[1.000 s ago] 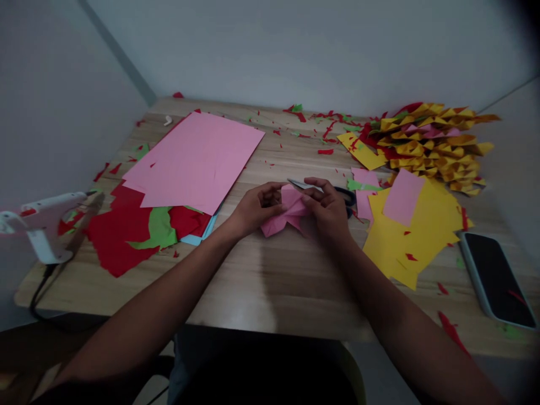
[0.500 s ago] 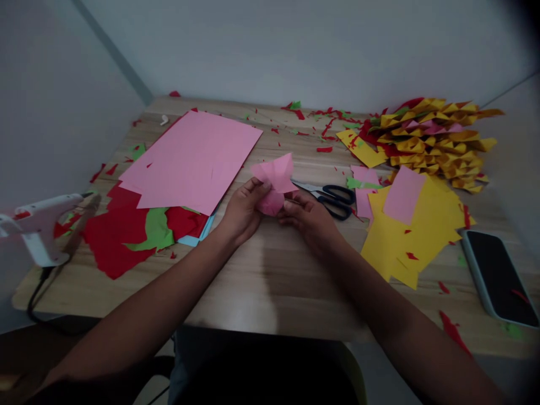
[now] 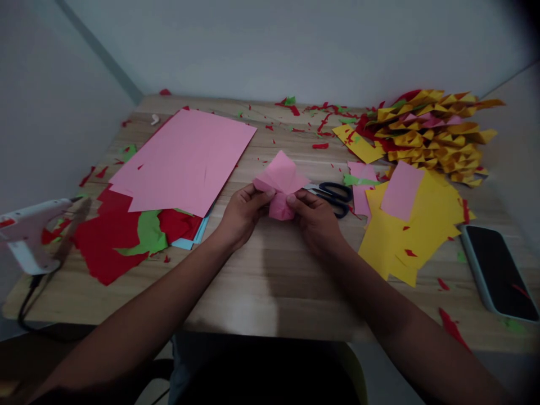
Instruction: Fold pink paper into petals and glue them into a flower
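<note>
Pinching a folded pink paper piece at mid-frame, the left hand and right hand lift it just above the counter. An uneven squeeze could crush its 2 raised flaps or tear a crease, and the scissors lying just right of it could snag the paper.

Folded paper piece is plain pink, same pink as big sheet left of it. Under that sheet: red scraps, a green scrap, a light blue edge. Scissors right of the folded piece have black handles. Further right, flat sheets are yellow, small pink square on top. Folded pile is yellow with red and pink. Table is light woodgrain. Phone has a black screen and grey case.
</note>
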`<act>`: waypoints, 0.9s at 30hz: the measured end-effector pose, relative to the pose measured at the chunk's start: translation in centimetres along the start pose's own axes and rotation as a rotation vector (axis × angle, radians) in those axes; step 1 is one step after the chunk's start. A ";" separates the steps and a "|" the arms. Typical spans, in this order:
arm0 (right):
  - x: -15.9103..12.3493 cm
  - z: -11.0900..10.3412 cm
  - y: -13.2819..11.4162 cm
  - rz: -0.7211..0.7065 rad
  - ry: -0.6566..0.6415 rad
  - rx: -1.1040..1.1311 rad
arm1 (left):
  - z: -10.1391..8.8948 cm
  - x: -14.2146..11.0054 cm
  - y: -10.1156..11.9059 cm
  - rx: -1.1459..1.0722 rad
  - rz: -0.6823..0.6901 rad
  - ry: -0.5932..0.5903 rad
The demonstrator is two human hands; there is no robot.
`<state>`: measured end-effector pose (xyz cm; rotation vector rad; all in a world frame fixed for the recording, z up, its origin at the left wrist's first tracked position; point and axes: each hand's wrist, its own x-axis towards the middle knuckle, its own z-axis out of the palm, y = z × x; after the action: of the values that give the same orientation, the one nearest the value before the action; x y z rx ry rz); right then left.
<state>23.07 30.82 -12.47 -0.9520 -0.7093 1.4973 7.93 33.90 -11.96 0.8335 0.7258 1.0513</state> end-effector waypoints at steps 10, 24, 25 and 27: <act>0.2 -0.5 0.5 -0.093 -0.003 -0.194 | 0.4 -0.2 0.2 -0.009 -0.013 0.084; 0.2 -0.2 -0.7 -0.016 -0.043 -0.297 | 1.1 -5.9 3.3 0.473 0.396 0.480; 0.2 -0.4 -0.7 0.039 -0.079 -0.335 | 1.0 -7.5 4.3 0.603 0.525 0.534; 0.3 -0.8 -0.9 0.116 -0.146 -0.459 | 0.1 -11.0 6.2 0.749 0.750 0.691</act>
<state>24.23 31.17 -12.16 -1.2511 -1.1528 1.5469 1.68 25.21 -5.32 1.4688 1.5074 1.8225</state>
